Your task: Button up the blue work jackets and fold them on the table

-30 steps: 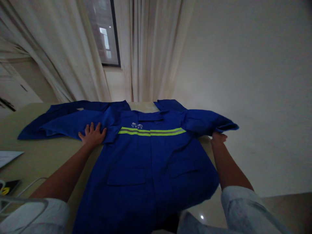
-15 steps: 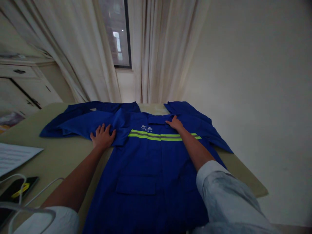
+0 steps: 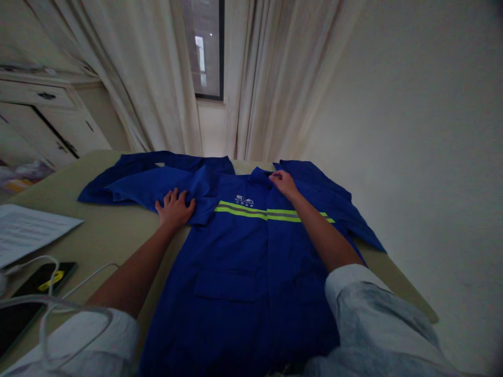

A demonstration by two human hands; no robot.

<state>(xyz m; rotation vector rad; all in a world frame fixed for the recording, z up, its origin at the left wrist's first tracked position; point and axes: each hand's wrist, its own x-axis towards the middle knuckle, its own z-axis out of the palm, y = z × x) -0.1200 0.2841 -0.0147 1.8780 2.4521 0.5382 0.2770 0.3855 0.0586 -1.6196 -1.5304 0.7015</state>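
Note:
A blue work jacket (image 3: pixel 231 251) lies front up, with a yellow-green and grey reflective stripe (image 3: pixel 241 210) across its chest and a white logo above the stripe. My left hand (image 3: pixel 175 208) rests on the sleeve at the left, its fingers spread. At the neck, my right hand (image 3: pixel 283 183) has its thumb and fingers pinched together on the collar (image 3: pixel 261 176), which stands up in part. The jacket's lower end runs out of view at the bottom.
The jacket is on a pale greenish table (image 3: pixel 118 230). Printed paper (image 3: pixel 35 230), a dark phone (image 3: pixel 27 309) and white cables (image 3: pixel 84 283) lie at the left. Curtains (image 3: pixel 168 78) hang behind; a white cabinet (image 3: pixel 51 110) stands at the far left and a wall (image 3: pixel 424 131) at the right.
My right hand has lifted the collar, which lay folded flat over the neck before. My left hand stays on the sleeve. The whole view has shifted slightly.

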